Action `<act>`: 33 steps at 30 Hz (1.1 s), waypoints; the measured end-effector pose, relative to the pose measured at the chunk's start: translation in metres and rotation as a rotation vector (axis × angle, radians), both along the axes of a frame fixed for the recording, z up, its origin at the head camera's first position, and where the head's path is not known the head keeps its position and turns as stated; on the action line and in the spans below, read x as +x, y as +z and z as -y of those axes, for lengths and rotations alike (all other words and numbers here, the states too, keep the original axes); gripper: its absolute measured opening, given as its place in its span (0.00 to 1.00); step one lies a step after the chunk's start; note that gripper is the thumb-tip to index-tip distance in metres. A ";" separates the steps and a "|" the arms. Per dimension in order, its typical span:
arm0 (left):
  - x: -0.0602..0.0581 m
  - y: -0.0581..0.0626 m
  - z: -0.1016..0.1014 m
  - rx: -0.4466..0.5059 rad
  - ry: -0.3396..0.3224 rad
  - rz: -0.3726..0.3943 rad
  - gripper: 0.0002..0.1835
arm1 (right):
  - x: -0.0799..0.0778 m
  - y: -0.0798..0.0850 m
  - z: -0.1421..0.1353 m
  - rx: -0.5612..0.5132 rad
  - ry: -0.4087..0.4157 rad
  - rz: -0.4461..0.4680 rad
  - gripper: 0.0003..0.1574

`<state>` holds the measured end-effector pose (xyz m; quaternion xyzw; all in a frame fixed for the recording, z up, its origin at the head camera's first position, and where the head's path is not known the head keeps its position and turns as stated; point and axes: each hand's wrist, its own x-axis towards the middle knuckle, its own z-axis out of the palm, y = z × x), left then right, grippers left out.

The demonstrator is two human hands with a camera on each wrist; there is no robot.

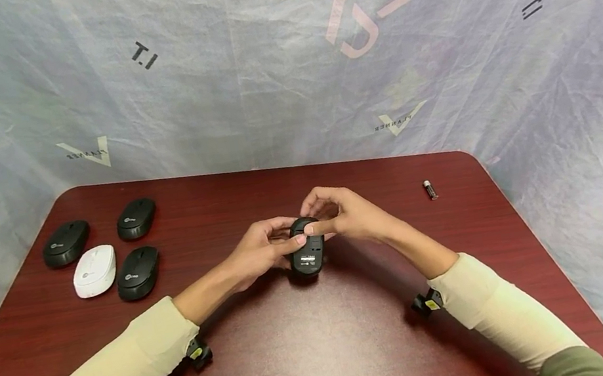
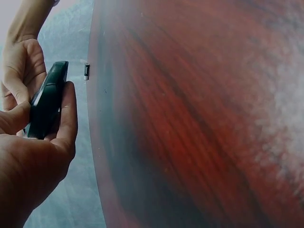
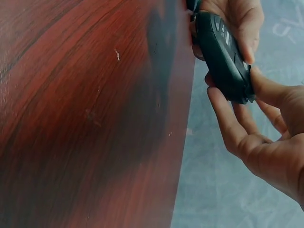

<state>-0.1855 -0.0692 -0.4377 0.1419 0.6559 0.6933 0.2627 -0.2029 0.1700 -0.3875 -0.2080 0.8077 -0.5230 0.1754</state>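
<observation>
A black computer mouse (image 1: pixel 307 265) is held over the middle of the table, its labelled underside facing the head camera. My left hand (image 1: pixel 258 250) grips it from the left side, thumb lying on the underside. The right hand (image 1: pixel 358 213) pinches its far end, thumb on the underside and fingers around the opposite face. Seen in the left wrist view, the mouse (image 2: pixel 47 99) is edge-on between both hands. In the right wrist view, the right thumb presses at the end of the mouse (image 3: pixel 221 61), near a small part that juts out there.
A small battery (image 1: pixel 430 190) lies at the table's right. On the left are three black mice, one at the far left (image 1: pixel 66 243), one behind (image 1: pixel 136 218), one nearer (image 1: pixel 139 273), plus a white mouse (image 1: pixel 95 271). Printed grey sheeting (image 1: pixel 261 88) surrounds the dark red table (image 1: pixel 318 358).
</observation>
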 end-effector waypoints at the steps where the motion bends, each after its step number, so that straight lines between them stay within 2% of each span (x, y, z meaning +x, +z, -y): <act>1: 0.000 0.000 0.000 -0.002 0.000 -0.001 0.26 | 0.000 0.000 0.000 -0.005 0.001 -0.005 0.16; 6: 0.000 0.002 0.000 -0.023 0.005 -0.012 0.25 | -0.001 -0.001 0.001 -0.006 -0.004 -0.039 0.07; 14: -0.003 0.006 -0.001 -0.044 0.018 -0.013 0.24 | 0.000 0.001 0.001 0.042 -0.011 -0.108 0.04; 21: -0.006 0.007 0.001 -0.028 0.054 0.025 0.24 | 0.000 0.001 0.000 -0.002 -0.001 -0.038 0.14; 29: -0.005 0.011 0.001 -0.062 0.057 -0.029 0.25 | -0.001 -0.005 0.004 -0.013 -0.069 0.084 0.15; 33: -0.005 0.012 0.000 -0.060 0.064 -0.031 0.24 | -0.001 -0.005 0.007 0.016 -0.082 0.054 0.11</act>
